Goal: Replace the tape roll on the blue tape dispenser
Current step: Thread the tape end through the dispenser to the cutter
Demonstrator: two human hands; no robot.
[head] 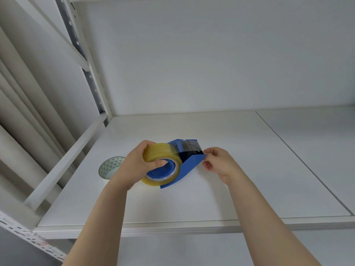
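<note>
The blue tape dispenser [189,164] lies on the white shelf board [192,204], near its middle. A thick yellowish clear tape roll [160,153] sits on the dispenser's blue hub. My left hand [134,164] grips this roll from the left, thumb inside the hub opening. A strip of clear tape runs from the roll over the dispenser's front end. My right hand [217,163] pinches the end of that strip at the dispenser's right tip.
An empty-looking tape core with a grey-green triangle pattern [110,167] lies on the shelf left of my left hand. White shelf rails and a perforated metal upright [90,77] stand at the left. A seam [299,158] splits the shelf board to the right.
</note>
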